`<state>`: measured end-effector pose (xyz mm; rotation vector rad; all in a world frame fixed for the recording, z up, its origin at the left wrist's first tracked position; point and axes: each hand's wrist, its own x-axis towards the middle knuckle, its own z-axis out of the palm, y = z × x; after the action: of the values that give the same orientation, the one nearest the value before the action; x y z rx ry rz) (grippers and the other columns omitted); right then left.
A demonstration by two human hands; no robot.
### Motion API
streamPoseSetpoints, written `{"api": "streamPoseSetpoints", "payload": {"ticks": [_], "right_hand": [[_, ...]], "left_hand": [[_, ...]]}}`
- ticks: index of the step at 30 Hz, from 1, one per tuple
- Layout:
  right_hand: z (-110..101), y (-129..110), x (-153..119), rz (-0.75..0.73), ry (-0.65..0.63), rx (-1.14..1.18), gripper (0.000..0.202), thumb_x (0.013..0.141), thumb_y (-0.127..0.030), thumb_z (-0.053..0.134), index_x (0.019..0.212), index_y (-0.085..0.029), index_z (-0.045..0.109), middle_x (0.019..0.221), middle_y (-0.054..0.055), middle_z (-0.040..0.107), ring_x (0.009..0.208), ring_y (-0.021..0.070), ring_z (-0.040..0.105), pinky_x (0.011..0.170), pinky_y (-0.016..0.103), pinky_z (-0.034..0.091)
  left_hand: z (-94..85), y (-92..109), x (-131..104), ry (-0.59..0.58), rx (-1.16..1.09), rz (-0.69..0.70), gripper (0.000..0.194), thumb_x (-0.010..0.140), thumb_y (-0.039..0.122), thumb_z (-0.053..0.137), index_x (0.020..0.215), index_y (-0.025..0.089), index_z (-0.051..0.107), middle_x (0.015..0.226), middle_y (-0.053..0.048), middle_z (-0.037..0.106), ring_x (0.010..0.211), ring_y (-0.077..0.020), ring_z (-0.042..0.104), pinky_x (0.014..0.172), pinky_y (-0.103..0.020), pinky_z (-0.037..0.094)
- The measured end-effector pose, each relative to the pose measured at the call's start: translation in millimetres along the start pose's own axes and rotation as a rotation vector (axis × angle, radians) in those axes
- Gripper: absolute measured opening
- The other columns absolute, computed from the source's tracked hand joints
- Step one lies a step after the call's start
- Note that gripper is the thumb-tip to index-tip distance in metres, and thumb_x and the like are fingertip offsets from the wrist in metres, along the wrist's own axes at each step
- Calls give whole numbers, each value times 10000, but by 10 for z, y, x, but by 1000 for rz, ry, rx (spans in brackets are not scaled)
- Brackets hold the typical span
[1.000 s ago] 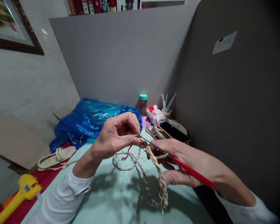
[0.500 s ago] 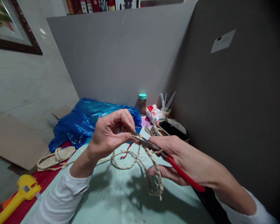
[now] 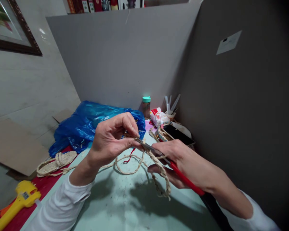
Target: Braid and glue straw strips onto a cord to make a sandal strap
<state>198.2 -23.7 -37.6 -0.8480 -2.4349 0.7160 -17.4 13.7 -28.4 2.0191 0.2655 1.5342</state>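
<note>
My left hand (image 3: 114, 134) pinches a braided straw rope (image 3: 162, 171) between thumb and fingertips, above the middle of the table. The rope's braided part hangs down in a loop with a frayed end. In my right hand (image 3: 180, 160) is a pair of red-handled scissors (image 3: 186, 179), whose metal blades lie across the rope close to my left fingertips and look nearly closed. Whether the blades bite into the rope I cannot tell. A thinner stretch of the cord lies curled on the table below, beside a short red thread (image 3: 129, 157).
A blue plastic bag (image 3: 86, 122) lies behind my left hand. To the left are a coiled cord bundle (image 3: 59, 162) and a yellow glue gun (image 3: 24, 197). At the back right stand a green-lidded jar (image 3: 146, 107), a tissue pack (image 3: 158, 116) and a dark-screened phone (image 3: 177, 133). Grey panels (image 3: 125, 57) rise behind.
The scissors have closed a little, with my right thumb nearer the fingers and the red handle shifted left. The hanging rope loop has swung slightly right. My left hand keeps its pinch.
</note>
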Motion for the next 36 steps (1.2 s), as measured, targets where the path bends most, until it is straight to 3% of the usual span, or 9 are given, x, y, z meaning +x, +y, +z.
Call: {"api": "streamPoseSetpoints", "payload": {"ticks": [7,11,15,17,20,26,32,36], "right_hand": [[37,49,42,-70,49,-59,264,862,-157,549,642,-189,407,605,-46,450,548,87,352,550,244,303],[11,117,84,-112,199,-23,234,850,-247,610,669,-183,477,623,-24,477,572,102,388,547,242,331],[-73,162,54,64,305,280,199,909,-353,581,855,-162,597,636,-22,534,441,69,438,440,208,351],[-104,159,19,112,307,460,246,930,-398,555,925,-158,610,543,-56,492,351,59,400,368,195,302],[-120,100,-13,82,281,605,281,905,-433,591,944,-156,623,445,-81,444,322,63,378,340,185,277],[-101,-48,18,184,252,621,230,819,-343,713,768,-156,590,465,-86,402,348,33,337,332,159,246],[-80,24,24,192,231,651,207,827,-329,708,817,-150,605,517,-80,429,373,21,345,345,140,263],[-68,86,26,218,258,680,195,868,-337,658,850,-151,606,517,-87,422,360,12,297,336,138,261]], "left_hand": [[15,20,-10,7,-15,11,194,710,188,823,719,181,629,658,-13,596,615,-134,545,543,-277,441],[4,27,8,0,2,-39,240,683,169,832,689,178,592,668,2,576,618,-121,535,542,-252,446],[-11,78,28,-35,84,-176,114,770,148,743,742,170,635,704,3,569,628,-107,527,548,-226,440],[-17,100,33,-56,146,-206,37,805,147,709,824,178,698,753,-9,609,659,-109,550,569,-221,442],[-24,116,37,-78,234,-192,90,830,158,686,885,195,746,786,-17,640,681,-114,572,589,-225,439],[-6,123,49,-159,265,-271,108,870,139,598,815,162,688,805,-36,647,736,-138,589,655,-245,462],[4,117,39,-217,219,-440,119,905,230,558,871,154,643,819,-36,652,707,-128,576,615,-226,449],[-2,132,64,-305,265,-438,136,912,192,560,899,162,691,893,-33,682,819,-127,605,731,-214,454]]}}
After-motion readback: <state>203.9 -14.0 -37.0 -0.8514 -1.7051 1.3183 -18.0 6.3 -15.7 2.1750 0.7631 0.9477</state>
